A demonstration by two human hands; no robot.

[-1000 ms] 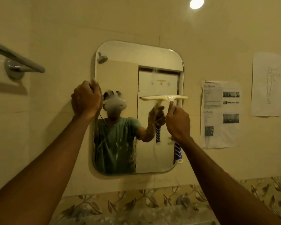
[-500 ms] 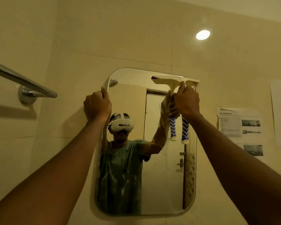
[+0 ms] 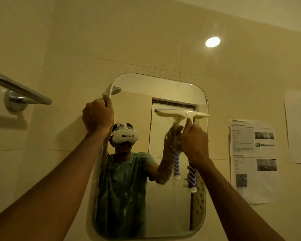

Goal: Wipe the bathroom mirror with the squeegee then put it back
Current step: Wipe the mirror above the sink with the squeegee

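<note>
A rounded rectangular mirror [image 3: 163,94] hangs on the beige wall. My right hand [image 3: 195,143] grips the squeegee [image 3: 181,114] by its blue-and-white handle, whose end sticks out below the fist. The white blade lies flat against the glass in the mirror's upper right part, level, reaching the right edge. My left hand [image 3: 97,115] is clenched around the mirror's upper left edge. The glass shows streaks and specks lower down, and reflects a person with a headset.
A chrome towel bar [image 3: 19,92] juts out from the wall at the left. Printed sheets [image 3: 254,160] are stuck to the wall right of the mirror, another sheet [image 3: 299,126] farther right. A round ceiling light [image 3: 212,42] glows above.
The squeegee went up to the mirror's top edge, then came down the right side again. My left hand kept its hold on the mirror's left edge. The view tilted upward.
</note>
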